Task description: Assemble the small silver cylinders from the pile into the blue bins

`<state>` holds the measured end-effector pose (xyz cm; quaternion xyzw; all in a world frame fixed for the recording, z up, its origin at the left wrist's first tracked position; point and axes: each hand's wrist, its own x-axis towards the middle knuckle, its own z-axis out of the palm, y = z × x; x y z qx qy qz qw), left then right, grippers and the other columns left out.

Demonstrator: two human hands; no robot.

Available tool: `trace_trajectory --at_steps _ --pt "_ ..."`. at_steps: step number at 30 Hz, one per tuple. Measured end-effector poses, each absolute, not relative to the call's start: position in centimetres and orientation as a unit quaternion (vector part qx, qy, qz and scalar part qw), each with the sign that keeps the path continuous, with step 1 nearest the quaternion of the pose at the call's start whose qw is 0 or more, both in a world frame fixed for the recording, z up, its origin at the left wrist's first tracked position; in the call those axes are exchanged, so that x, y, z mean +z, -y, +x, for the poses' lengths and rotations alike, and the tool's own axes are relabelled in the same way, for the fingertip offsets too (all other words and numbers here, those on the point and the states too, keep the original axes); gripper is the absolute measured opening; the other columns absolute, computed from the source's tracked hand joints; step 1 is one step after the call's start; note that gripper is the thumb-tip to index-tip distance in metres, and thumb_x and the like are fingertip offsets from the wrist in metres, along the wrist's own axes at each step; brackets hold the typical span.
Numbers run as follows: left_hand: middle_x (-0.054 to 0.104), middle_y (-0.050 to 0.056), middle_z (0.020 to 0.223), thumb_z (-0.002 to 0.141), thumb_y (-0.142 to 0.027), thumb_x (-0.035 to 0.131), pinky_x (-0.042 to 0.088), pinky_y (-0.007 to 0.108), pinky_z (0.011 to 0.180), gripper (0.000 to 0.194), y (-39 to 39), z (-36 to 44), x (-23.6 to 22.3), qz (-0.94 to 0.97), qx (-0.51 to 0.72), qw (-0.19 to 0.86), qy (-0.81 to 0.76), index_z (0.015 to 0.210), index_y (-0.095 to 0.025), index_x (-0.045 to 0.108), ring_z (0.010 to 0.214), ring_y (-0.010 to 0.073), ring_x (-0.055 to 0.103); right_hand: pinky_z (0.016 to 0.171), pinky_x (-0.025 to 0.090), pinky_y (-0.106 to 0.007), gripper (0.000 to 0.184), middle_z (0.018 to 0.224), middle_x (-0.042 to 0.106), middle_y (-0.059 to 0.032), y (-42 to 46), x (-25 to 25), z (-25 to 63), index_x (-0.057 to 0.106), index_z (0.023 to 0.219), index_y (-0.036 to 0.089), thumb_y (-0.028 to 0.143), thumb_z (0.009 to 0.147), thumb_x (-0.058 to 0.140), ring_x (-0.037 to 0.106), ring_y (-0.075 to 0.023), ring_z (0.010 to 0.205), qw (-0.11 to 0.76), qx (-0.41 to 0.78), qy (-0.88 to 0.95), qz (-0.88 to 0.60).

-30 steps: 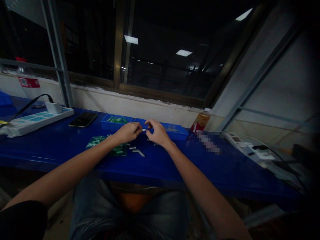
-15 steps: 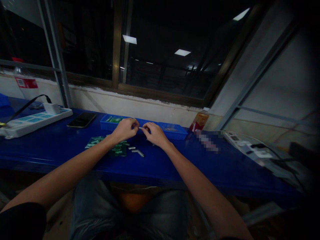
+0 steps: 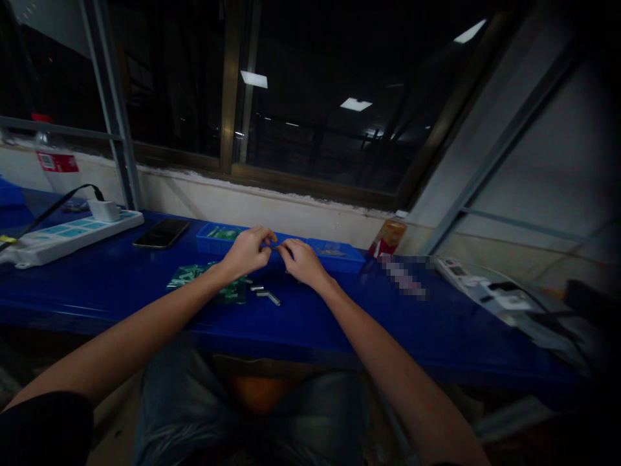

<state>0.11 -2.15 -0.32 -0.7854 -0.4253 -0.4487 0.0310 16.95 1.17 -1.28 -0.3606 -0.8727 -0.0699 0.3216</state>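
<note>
My left hand [image 3: 248, 251] and my right hand [image 3: 303, 263] are raised close together above the blue table [image 3: 310, 317], in front of the blue trays. Both are closed in a pinch, fingertips almost meeting. A small, thin piece seems to lie between them, too small and dark to name. Below them a few short silvery metal tubes [image 3: 274, 299] lie loose on the table. Partly under my left forearm is a batch of green and silvery small pieces [image 3: 187, 274], perhaps in a clear bag.
Behind the hands, a blue tray [image 3: 213, 246] holds green pieces; another blue tray [image 3: 342, 262] holds small thin parts. At left are a phone [image 3: 162, 233], a power strip [image 3: 77, 234] and a bottle [image 3: 57, 162]. A drink bottle [image 3: 389, 237] and another power strip [image 3: 478, 285] are at right.
The light-coloured end of the small piece between my fingertips no longer shows. My left fingers have shifted slightly right and turned. The tubes and trays have stayed in place.
</note>
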Motion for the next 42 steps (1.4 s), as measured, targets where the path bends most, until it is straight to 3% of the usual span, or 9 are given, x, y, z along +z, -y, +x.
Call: trace_trajectory --at_steps 5,12,17,23,29,33,35,39,42 --pt "0.058 0.006 0.09 0.068 -0.017 0.051 0.045 0.029 0.07 0.028 1.6 0.1 -1.0 -0.821 -0.406 0.047 0.399 0.096 -0.015 0.057 0.072 0.0161 0.054 0.063 0.033 -0.025 0.029 0.068 0.057 -0.0032 -1.4 -1.2 17.0 0.052 0.071 0.018 0.027 0.091 0.033 0.051 -0.0142 0.066 0.334 -0.095 0.857 -0.379" --pt "0.059 0.005 0.083 0.082 -0.026 0.048 0.044 0.029 0.07 0.017 1.2 0.0 -1.2 -0.816 -0.415 0.053 0.399 0.092 -0.016 0.057 0.075 0.017 0.056 0.062 0.034 -0.024 0.031 0.068 0.057 -0.0024 -1.3 -1.2 16.9 0.053 0.074 0.018 0.029 0.091 0.03 0.052 -0.0132 0.065 0.357 -0.044 0.861 -0.36" --pt "0.062 0.007 0.087 0.087 -0.025 0.041 0.043 0.03 0.075 0.021 0.9 -0.2 -1.1 -0.809 -0.413 0.06 0.415 0.091 -0.015 0.059 0.082 0.0182 0.057 0.06 0.035 -0.023 0.023 0.065 0.055 0.0017 -0.9 -1.1 17.0 0.051 0.103 0.019 0.031 0.085 0.045 0.05 -0.0128 0.06 0.38 -0.004 0.857 -0.349" --pt "0.062 0.007 0.074 0.089 -0.029 0.036 0.042 0.029 0.069 0.031 1.1 -0.2 -0.8 -0.806 -0.372 0.06 0.456 0.077 -0.015 0.06 0.073 0.0182 0.058 0.065 0.036 -0.023 0.017 0.075 0.058 -0.0014 -0.8 -1.0 16.9 0.057 0.092 0.018 0.028 0.084 0.046 0.051 -0.0133 0.068 0.37 -0.03 0.868 -0.331" --pt "0.063 0.005 0.088 0.082 -0.022 0.047 0.043 0.025 0.066 0.031 1.3 -0.3 -0.9 -0.809 -0.429 0.011 0.402 0.112 -0.014 0.05 0.072 0.0146 0.058 0.069 0.036 -0.025 0.025 0.08 0.058 -0.0035 -0.7 -0.9 16.7 0.057 0.084 0.018 0.031 0.09 0.036 0.052 -0.014 0.075 0.37 -0.049 0.86 -0.349" --pt "0.061 0.005 0.083 0.081 -0.021 0.048 0.042 0.026 0.067 0.019 1.1 -0.4 -1.0 -0.814 -0.424 0.024 0.396 0.097 -0.014 0.056 0.071 0.0143 0.055 0.07 0.037 -0.025 0.029 0.076 0.056 -0.0032 -0.6 -0.9 16.7 0.055 0.079 0.018 0.032 0.091 0.033 0.052 -0.0143 0.075 0.365 -0.037 0.862 -0.35" --pt "0.062 0.006 0.084 0.084 -0.023 0.045 0.042 0.027 0.068 0.018 1.1 -0.3 -0.9 -0.812 -0.418 0.031 0.406 0.094 -0.014 0.057 0.073 0.0151 0.055 0.07 0.038 -0.026 0.024 0.077 0.056 -0.0029 -0.6 -1.0 16.8 0.055 0.087 0.018 0.033 0.09 0.036 0.052 -0.0142 0.074 0.372 -0.025 0.859 -0.35" --pt "0.062 0.007 0.076 0.089 -0.026 0.035 0.04 0.028 0.066 0.026 1.4 -0.1 -0.6 -0.807 -0.371 0.042 0.458 0.081 -0.015 0.057 0.07 0.0171 0.056 0.069 0.041 -0.026 0.032 0.086 0.055 -0.0034 -0.6 -1.2 16.9 0.046 0.112 0.018 0.031 0.083 0.049 0.051 -0.0135 0.07 0.396 -0.004 0.852 -0.342" --pt "0.061 0.006 0.07 0.09 -0.03 0.031 0.038 0.027 0.062 0.032 1.5 -0.1 -0.5 -0.804 -0.34 0.048 0.486 0.076 -0.016 0.056 0.065 0.0178 0.056 0.071 0.042 -0.026 0.025 0.091 0.055 -0.005 -0.5 -1.1 16.9 0.049 0.105 0.018 0.027 0.081 0.05 0.051 -0.0138 0.075 0.389 -0.009 0.864 -0.32"
